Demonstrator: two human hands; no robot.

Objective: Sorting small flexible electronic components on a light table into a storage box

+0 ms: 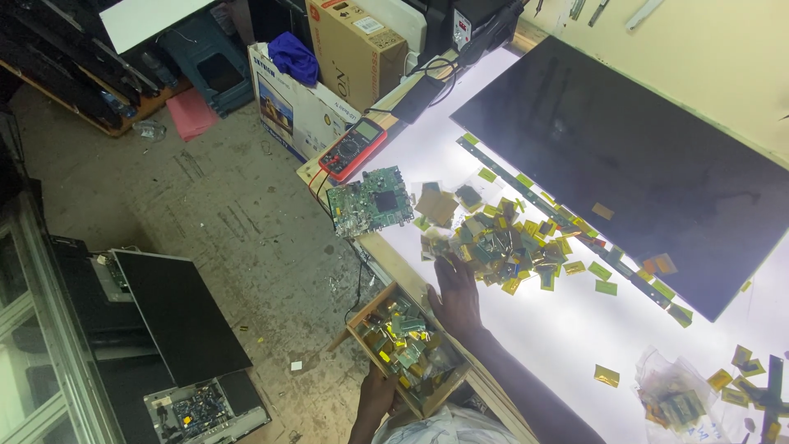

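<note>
1. The right hand lies flat at the centre of the frame, fingers spread and palm down, its fingertips touching the near edge of the pile of small green and gold flex parts on the lit white desk.
2. The left hand, at the bottom centre, grips the lower corner of the wooden box; its fingers are hidden under the box, so I cannot tell how they are set. The box is held just off the desk's edge, tilted, and already half full of similar parts.
3. To sweep well, I judge the box rim should sit tight against and just below the desk edge, and the palm should drag small batches so none falls to the floor.
4. Keep the sweep clear of the green circuit board just left of the pile.
5. A red multimeter lies above that board; a large dark screen panel fills the upper right, with a narrow strip along its lower edge.
6. A clear bag of parts sits at the lower right.
7. The concrete floor on the left is dusty, with cardboard boxes at the top and a dismantled screen at the lower left.
</note>
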